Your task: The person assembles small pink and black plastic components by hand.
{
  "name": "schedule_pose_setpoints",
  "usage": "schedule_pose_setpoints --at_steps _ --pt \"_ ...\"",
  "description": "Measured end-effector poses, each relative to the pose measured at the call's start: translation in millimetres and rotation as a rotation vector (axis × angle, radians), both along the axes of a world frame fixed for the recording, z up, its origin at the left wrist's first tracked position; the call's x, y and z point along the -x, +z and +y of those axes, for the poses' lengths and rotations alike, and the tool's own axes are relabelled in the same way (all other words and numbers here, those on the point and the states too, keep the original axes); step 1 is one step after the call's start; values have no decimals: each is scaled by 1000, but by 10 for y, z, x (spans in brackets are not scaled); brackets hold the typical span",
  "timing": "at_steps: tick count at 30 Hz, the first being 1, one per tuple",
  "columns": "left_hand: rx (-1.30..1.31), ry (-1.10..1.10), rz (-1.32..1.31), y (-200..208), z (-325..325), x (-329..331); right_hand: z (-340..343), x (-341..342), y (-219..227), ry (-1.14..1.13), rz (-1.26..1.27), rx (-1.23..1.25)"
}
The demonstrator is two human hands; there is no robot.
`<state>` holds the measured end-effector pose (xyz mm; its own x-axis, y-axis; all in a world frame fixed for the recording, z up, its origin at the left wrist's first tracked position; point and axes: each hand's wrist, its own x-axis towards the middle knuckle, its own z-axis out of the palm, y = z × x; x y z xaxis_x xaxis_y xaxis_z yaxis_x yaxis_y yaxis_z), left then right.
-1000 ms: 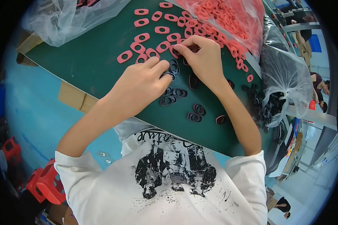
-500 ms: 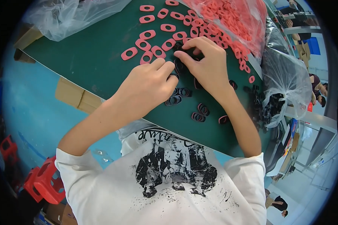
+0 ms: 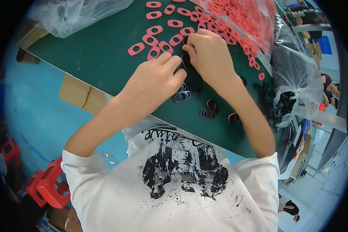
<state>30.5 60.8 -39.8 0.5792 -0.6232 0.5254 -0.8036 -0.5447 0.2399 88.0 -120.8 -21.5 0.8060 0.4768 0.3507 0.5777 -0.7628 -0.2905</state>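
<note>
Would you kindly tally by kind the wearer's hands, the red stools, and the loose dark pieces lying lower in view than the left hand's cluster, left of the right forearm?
Hands: 2
Red stools: 3
Dark pieces: 3
Total: 8

Coral-red rings (image 3: pixel 131 51), black rings (image 3: pixel 210 115), dark-green table (image 3: pixel 85 54), white shirt (image 3: pixel 116 193) with black print (image 3: pixel 208 164)
</note>
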Motion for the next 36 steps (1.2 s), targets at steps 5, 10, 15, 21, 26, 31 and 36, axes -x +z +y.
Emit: schedule_pose_setpoints --at_steps 5,10,15,21,26,31,36 --pt "57 -25 89 -50 30 6 -180 13 26 199 47 -54" --pt "142 32 13 -109 -23 46 -351 103 137 212 122 46" --pt "145 44 29 -143 -115 81 -513 338 219 138 189 17" --pt "141 -21 23 -134 -302 24 -707 473 186 173 126 68" --pt "123 -14 114 59 -284 -38 -1076 628 415 16 -23 -80" --pt "-176 -63 178 -4 -384 80 -1605 966 566 -228 -82 -103" --pt "-292 -105 193 58 -466 18 -1911 1275 475 -370 3 -37"
